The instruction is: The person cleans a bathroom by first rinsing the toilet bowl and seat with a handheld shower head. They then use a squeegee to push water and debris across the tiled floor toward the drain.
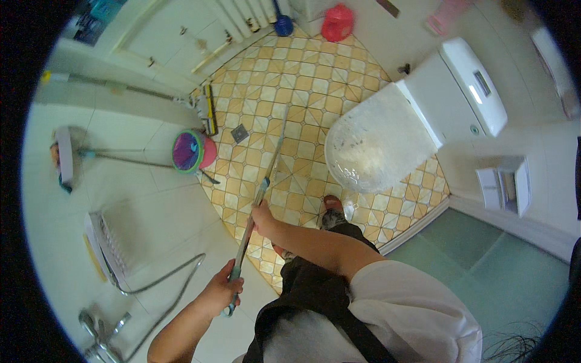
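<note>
A long metal pole with a blue-grey grip slants across the tiled floor. My left hand is wrapped around its grip near the lower end. Farther up the shaft, below a blue collar, my right hand is closed on it. The far end thins out over the floor tiles, and no tool head can be made out there. To the right of the pole stands a white toilet, its lid down, with wet patches and dark specks on it.
By the left wall are a pink bucket and a sponge mop. A floor drain lies between bucket and pole. A shower hose loops at lower left. At the back are a blue plunger and red basin. A raised sill borders the right.
</note>
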A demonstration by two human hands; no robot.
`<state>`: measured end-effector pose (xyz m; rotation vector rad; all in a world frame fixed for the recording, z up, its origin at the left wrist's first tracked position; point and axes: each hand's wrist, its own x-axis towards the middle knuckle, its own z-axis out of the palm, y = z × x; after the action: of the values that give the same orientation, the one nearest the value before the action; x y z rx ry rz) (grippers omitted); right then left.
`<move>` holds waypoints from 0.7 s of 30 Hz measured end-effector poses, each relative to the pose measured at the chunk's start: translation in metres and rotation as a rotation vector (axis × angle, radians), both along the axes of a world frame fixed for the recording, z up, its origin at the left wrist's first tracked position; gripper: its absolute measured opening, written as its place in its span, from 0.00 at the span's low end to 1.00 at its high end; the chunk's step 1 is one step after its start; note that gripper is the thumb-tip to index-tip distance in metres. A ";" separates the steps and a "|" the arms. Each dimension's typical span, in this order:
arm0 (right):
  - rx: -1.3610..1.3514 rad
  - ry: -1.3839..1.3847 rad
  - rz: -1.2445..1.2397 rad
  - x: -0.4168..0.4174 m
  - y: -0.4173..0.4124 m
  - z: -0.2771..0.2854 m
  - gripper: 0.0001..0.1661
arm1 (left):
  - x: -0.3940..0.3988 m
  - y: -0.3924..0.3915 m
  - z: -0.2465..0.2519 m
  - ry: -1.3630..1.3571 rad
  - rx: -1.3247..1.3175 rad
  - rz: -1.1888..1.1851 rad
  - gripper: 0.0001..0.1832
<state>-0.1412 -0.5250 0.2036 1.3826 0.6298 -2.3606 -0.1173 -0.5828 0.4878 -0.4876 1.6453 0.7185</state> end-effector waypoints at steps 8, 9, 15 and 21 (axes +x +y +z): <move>-0.002 -0.048 0.018 -0.001 0.088 0.034 0.12 | 0.047 0.016 -0.022 0.291 0.338 0.327 0.27; 0.094 0.082 -0.001 -0.002 0.102 0.031 0.11 | 0.054 0.012 -0.026 0.398 0.342 0.462 0.27; 0.165 0.138 0.757 -0.008 0.225 0.047 0.09 | 0.120 -0.045 -0.072 0.699 0.212 0.904 0.25; 0.131 -0.074 0.980 0.023 0.224 0.062 0.12 | 0.234 -0.119 -0.128 0.774 -0.165 1.127 0.23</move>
<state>-0.1180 -0.3008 0.2658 0.8728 1.1283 -1.4909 0.1168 -0.7020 0.3596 -1.4350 2.0800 1.7596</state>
